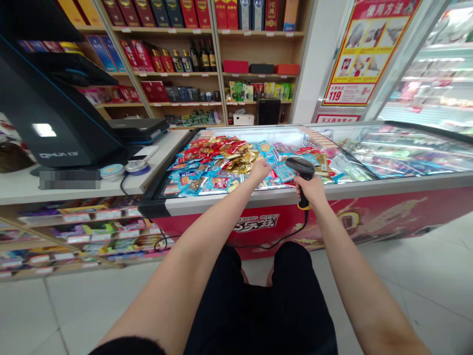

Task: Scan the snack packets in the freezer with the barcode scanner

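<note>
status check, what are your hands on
Right hand gripping handheld barcode scanner. Left hand reaching over snack packets in chest freezer. Scanner cable hanging down freezer front.

A white checkout counter [22,190] runs beside a glass-topped chest freezer [240,203], and on the counter stand a black cash register [62,118], a flat black device [138,130] and two small round containers [113,172] [137,167]. The freezer's near left section is heaped with snack packets [218,167] in blue, red and gold wrappers. Behind them, wooden wall shelves [258,34] carry boxed liquor [188,15] and a row of dark bottles [199,56], while pale floor tiles [424,276] spread beneath the freezer and the counter.
</note>
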The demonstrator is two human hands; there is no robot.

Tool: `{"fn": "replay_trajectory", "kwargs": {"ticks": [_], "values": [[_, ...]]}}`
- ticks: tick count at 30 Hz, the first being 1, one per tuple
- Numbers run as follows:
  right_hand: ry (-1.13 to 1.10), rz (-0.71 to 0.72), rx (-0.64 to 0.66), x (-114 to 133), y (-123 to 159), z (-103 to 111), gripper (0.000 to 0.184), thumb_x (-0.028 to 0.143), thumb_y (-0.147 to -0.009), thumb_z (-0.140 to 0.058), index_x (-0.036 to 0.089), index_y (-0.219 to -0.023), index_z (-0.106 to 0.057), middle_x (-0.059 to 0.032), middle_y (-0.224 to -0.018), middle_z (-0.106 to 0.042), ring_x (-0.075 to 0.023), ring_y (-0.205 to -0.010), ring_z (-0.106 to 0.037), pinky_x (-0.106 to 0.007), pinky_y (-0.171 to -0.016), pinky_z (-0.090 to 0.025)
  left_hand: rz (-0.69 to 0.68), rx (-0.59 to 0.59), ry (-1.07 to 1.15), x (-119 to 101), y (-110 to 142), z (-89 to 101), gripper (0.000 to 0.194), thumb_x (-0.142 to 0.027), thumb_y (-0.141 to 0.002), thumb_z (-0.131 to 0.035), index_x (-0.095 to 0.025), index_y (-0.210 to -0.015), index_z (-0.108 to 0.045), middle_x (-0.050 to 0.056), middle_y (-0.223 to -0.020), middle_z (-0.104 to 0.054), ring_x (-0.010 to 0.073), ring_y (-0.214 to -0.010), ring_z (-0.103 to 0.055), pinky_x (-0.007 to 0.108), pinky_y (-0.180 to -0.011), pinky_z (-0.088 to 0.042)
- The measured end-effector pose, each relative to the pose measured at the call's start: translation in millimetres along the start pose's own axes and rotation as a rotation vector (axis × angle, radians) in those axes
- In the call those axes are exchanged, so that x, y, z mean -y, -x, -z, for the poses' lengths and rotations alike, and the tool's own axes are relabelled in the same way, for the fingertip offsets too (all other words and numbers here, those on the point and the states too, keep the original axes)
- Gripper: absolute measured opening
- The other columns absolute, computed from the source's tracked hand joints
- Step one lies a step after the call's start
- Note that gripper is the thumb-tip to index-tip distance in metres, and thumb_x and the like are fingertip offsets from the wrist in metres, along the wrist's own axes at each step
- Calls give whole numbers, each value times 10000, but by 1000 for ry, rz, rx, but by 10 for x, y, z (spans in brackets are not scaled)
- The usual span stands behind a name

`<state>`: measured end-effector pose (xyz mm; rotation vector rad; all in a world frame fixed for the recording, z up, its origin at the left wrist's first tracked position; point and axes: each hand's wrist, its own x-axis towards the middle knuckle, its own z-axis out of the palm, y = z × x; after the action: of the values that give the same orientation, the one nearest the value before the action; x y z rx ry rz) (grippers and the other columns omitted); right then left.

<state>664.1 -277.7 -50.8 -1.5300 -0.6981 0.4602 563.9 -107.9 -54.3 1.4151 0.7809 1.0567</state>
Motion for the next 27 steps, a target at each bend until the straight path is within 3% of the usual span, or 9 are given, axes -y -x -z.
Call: {"fn": "replay_trajectory", "kwargs": {"ticks": [5,11,14,16,19,23,27], "values": [[13,-32,63,6,-5,-147,184,289,-673,-699,216,-724,-537,31,-489,-553,-130,-384,-490,-246,-355,-424,-163,-44,-352,-52,119,478,238,-6,-622,-734,-203,-755,-724,105,-978,-760,340,-1128,-671,416,-1078,-461],[4,-32,147,18,-25,-466,183,270,-683,-708,214,-744,-546,39,-497,-552,-127,-383,-495,-240,-356,-428,-290,-236,-609,-208,153,1396,243,-75,-687,-717,-211,-883,-764,144,-1116,-733,355,-1203,-631,424,-1121,-419],[14,-53,187,49,-8,-622,185,260,-691,-710,218,-749,-540,41,-511,-559,-127,-392,-513,-235,-364,-437,-268,-348,-847,-254,132,1846,262,-144,-735,-709,-203,-985,-761,167,-1189,-708,367,-1218,-616,445,-1117,-416],[18,-70,211,81,19,-717,185,247,-697,-709,218,-743,-532,40,-518,-564,-123,-396,-516,-232,-367,-441,-189,-378,-951,-259,119,2077,236,-187,-700,-766,-197,-936,-760,180,-1102,-721,397,-1182,-626,460,-1077,-444],[19,-89,255,121,68,-839,191,229,-710,-716,215,-732,-527,45,-511,-557,-113,-388,-501,-226,-367,-440,-91,-341,-1045,-247,120,2271,174,-215,-654,-818,-218,-813,-749,156,-902,-733,409,-1107,-658,445,-994,-489],[-7,-116,302,125,105,-933,195,219,-727,-724,206,-735,-530,48,-503,-547,-106,-382,-491,-218,-350,-419,-91,-327,-1087,-290,169,2314,24,-217,-754,-731,-230,-735,-739,144,-818,-736,380,-1031,-690,423,-951,-497],[-29,-106,345,87,93,-947,224,248,-721,-752,204,-741,-534,44,-517,-556,-103,-388,-500,-214,-357,-431,-142,-388,-991,-395,185,2343,142,-193,-772,-687,-227,-634,-692,138,-777,-729,364,-1019,-689,406,-947,-488]]}}
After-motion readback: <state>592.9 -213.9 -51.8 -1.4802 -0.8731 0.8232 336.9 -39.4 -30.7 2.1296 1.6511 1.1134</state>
